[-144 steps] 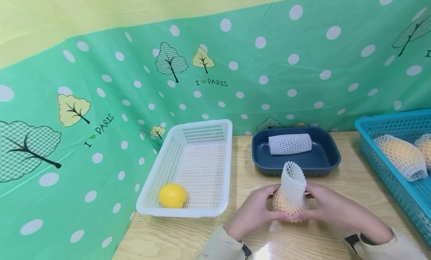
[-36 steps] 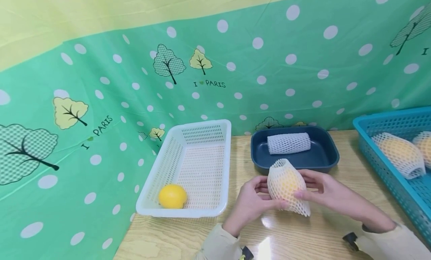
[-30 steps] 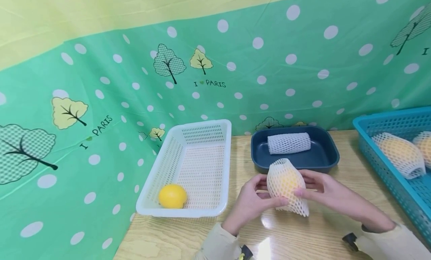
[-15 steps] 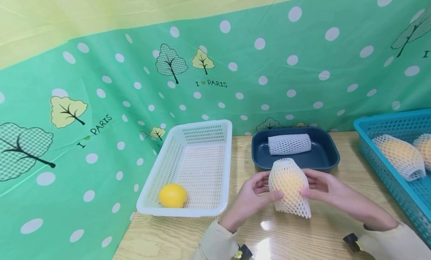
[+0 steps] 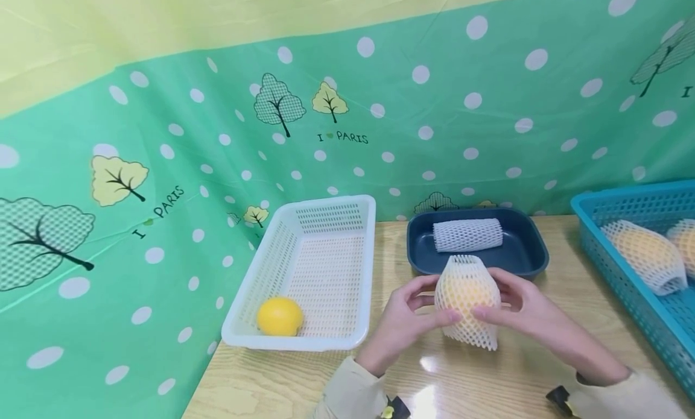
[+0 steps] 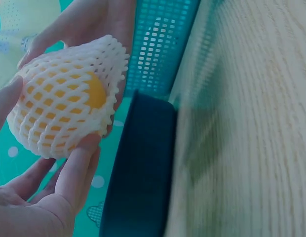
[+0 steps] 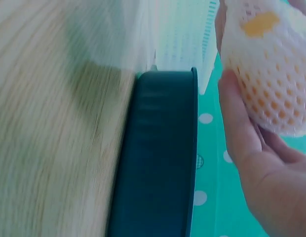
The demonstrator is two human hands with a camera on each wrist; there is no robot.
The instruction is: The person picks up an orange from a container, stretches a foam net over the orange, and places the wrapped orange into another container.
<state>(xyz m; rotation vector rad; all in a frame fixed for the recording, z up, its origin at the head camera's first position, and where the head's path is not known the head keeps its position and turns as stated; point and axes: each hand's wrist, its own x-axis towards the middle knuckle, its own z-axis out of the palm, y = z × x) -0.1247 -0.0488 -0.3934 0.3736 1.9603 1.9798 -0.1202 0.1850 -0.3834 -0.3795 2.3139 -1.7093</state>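
Note:
Both hands hold a yellow fruit in a white foam net sleeve point(image 5: 467, 298) between them, lifted over the table just in front of the dark blue tray. My left hand point(image 5: 404, 322) grips its left side, thumb on the near face and fingers behind. On the other side my right hand point(image 5: 523, 304) grips it the same way. The net covers most of the fruit; in the left wrist view bare yellow skin point(image 6: 96, 91) shows at one end. An unwrapped yellow fruit point(image 5: 279, 316) lies in the near left corner of the white basket point(image 5: 295, 342).
Behind the hands stands the dark blue tray point(image 5: 523, 250) with an unfilled foam net sleeve point(image 5: 468, 235) lying in it. At the right, a blue basket point(image 5: 602, 256) contains net-wrapped fruits point(image 5: 646, 253). A green dotted curtain point(image 5: 461, 117) hangs at the back and left of the wooden table point(image 5: 260, 383).
Earlier the net stood upright and partly slack above the fruit; now it lies closely round it. The wrapped fruit has been raised and turned slightly between both hands. Baskets and tray stay put.

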